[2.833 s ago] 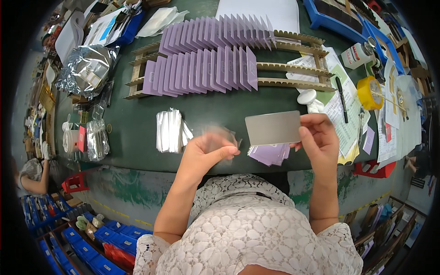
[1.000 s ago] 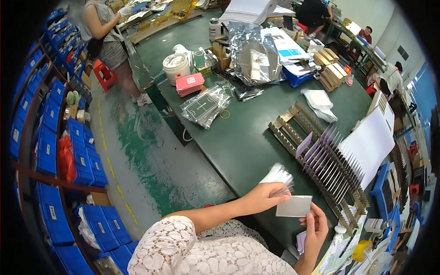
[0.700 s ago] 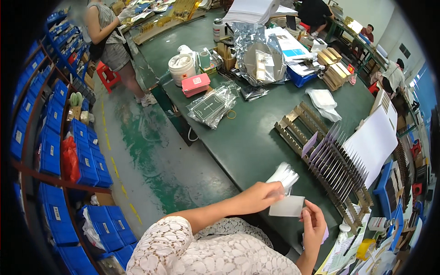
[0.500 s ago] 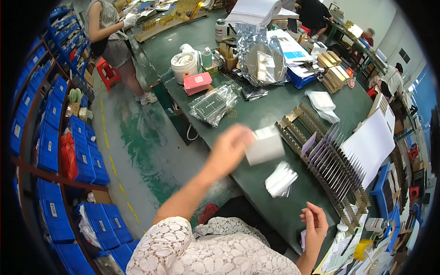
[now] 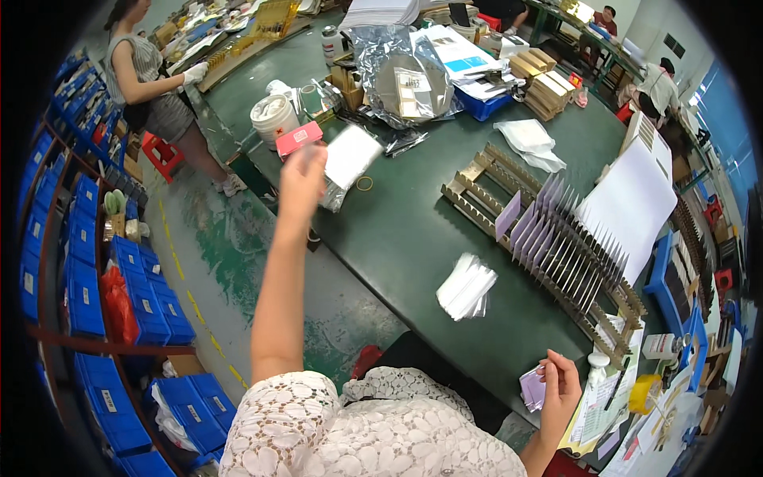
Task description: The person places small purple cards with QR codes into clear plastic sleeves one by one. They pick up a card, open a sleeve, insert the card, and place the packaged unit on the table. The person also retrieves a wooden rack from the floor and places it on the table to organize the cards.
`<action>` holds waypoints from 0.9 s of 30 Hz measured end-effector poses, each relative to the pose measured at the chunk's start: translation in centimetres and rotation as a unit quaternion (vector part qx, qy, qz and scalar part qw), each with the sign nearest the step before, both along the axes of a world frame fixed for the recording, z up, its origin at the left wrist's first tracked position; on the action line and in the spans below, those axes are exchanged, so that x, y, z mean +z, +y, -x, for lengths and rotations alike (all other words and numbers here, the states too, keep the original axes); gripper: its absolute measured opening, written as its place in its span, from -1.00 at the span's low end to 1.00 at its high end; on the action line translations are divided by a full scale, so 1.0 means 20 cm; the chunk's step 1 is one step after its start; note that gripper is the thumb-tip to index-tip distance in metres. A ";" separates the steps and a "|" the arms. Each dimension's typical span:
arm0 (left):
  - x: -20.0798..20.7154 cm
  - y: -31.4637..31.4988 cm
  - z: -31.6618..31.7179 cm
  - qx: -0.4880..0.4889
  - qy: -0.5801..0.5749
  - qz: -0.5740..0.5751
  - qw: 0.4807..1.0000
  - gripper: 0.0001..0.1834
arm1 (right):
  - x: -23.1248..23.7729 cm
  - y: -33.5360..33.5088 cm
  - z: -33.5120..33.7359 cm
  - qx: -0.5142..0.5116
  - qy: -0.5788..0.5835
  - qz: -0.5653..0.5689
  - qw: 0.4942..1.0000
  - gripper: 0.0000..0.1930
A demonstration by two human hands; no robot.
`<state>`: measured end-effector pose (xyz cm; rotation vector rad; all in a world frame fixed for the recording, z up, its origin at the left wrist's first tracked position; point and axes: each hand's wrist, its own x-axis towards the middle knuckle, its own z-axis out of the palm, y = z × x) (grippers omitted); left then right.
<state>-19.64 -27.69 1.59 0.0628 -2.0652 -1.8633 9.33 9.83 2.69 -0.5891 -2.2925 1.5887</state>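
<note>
My left hand [image 5: 302, 189] reaches far out over the table's left edge, fingers closed and blurred. At its fingertips is a flat white square packet [image 5: 354, 156], over the clear plastic packaging [image 5: 332, 196] beside a red box [image 5: 299, 138]. My right hand [image 5: 561, 391] is near the front edge, fingers loosely bent and apart. Beside its fingertips lie several small purple cards [image 5: 532, 389]; whether it touches them I cannot tell. A fanned stack of clear plastic sleeves [image 5: 466, 288] lies between the hands. A notched metal rack [image 5: 548, 238] holds a row of purple cards upright.
Behind my left hand stand a white tub [image 5: 273, 119] and a silver plastic bag [image 5: 397, 75]. Brown boxes [image 5: 547, 91] and a white packet [image 5: 531, 143] lie farther back. Yellow tape [image 5: 644, 393] sits at right. A co-worker [image 5: 143, 79] stands far left; blue bins [image 5: 107, 405] line the shelves.
My left hand has swung left and away with the white packet, to beside the red box. My right hand stays near the purple cards, which show more now. The whole view has shifted.
</note>
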 end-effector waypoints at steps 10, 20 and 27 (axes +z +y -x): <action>-0.26 0.35 -0.20 -0.136 -0.127 0.107 0.977 -0.74 | 0.02 0.05 0.01 0.025 -0.009 -0.024 0.999 -0.81; -0.22 0.33 -0.29 -0.151 -0.125 0.196 0.961 -0.75 | -0.01 -0.03 0.08 0.084 -0.016 -0.049 0.995 -0.82; -0.25 0.36 -0.28 -0.150 -0.113 0.171 0.967 -0.77 | 0.00 -0.01 0.11 0.081 -0.032 -0.059 0.994 -0.82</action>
